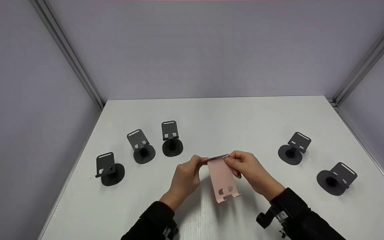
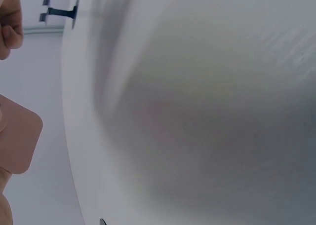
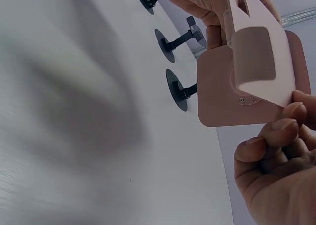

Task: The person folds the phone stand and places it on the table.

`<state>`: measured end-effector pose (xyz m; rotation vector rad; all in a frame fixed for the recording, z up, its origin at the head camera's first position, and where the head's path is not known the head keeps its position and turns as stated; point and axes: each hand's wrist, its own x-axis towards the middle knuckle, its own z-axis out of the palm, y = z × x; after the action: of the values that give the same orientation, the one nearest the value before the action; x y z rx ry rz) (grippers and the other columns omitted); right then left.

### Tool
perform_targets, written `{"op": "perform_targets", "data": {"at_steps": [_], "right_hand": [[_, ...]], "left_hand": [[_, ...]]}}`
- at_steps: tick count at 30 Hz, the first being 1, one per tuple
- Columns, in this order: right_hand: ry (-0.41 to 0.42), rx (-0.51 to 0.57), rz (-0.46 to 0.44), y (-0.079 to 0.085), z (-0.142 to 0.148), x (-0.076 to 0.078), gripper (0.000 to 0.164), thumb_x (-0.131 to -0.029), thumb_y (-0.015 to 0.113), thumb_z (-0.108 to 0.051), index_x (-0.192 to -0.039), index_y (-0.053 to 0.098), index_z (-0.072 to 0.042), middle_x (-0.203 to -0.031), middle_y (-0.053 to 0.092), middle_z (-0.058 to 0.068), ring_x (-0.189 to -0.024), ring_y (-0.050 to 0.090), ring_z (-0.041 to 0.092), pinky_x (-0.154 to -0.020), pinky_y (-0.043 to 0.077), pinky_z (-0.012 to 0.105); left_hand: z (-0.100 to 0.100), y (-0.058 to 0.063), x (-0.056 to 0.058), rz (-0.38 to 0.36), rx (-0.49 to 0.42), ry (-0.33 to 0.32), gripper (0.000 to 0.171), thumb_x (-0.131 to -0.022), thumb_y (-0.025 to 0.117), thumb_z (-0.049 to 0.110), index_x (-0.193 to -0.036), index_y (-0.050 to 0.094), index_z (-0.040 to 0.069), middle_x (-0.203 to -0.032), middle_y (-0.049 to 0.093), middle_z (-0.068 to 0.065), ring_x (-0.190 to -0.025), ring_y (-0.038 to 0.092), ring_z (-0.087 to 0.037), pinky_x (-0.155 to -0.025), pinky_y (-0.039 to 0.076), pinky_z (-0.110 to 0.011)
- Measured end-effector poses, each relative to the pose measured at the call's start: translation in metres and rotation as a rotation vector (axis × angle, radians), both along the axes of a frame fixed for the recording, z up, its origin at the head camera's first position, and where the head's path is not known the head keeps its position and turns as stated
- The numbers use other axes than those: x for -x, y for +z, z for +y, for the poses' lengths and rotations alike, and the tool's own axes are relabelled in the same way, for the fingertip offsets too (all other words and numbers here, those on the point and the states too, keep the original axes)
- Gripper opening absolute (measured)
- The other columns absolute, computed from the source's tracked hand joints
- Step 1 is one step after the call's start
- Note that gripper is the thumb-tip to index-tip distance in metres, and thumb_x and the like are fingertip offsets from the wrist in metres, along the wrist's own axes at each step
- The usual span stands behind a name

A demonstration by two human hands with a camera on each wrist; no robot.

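Observation:
A pink phone stand [image 1: 223,176] is held up above the white table between both hands. The left hand [image 1: 186,175] grips it at its upper left edge, and the right hand [image 1: 250,170] pinches its upper right corner between thumb and fingers. In the right wrist view its flat, rounded base plate [image 3: 212,94] lies behind a bent bracket [image 3: 281,52] with cutouts, and the right hand's curled fingers [image 3: 281,133] are at the bracket's lower corner. The left wrist view catches only a corner of the pink plate [image 2: 19,138] at its left edge.
Three black phone stands stand at the left of the table: a near one [image 1: 112,175], a middle one [image 1: 143,153] and a far one [image 1: 172,146]. Two others, a farther [image 1: 290,154] and a nearer one [image 1: 332,182], stand at the right. Grey walls [image 1: 212,50] enclose the table.

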<state>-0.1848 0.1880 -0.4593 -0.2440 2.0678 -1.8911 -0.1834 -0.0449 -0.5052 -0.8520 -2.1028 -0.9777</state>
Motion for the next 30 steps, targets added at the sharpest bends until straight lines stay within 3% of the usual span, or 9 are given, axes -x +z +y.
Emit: {"op": "perform_targets", "data": {"at_steps": [12,30], "right_hand": [[0.010,0.004,-0.019,-0.001,0.000,-0.002,0.029,-0.100,0.068,-0.029,-0.099,0.063,-0.001,-0.069,0.052,0.000,-0.061,0.048,0.011,-0.056,0.040,0.021],[0.099,0.017,-0.049,-0.007,0.003,-0.011,0.024,-0.101,0.067,-0.024,-0.102,0.063,0.000,-0.071,0.055,-0.001,-0.061,0.050,0.010,-0.056,0.042,0.022]], "left_hand": [[-0.002,-0.001,0.002,-0.003,-0.034,0.023,0.024,-0.087,0.069,-0.014,-0.100,0.063,0.006,-0.092,0.077,-0.004,-0.082,0.075,-0.016,-0.064,0.060,-0.027],[-0.010,-0.002,0.007,-0.027,-0.060,0.066,0.024,-0.088,0.068,-0.015,-0.101,0.062,0.005,-0.091,0.076,-0.005,-0.081,0.075,-0.016,-0.065,0.060,-0.027]]}}
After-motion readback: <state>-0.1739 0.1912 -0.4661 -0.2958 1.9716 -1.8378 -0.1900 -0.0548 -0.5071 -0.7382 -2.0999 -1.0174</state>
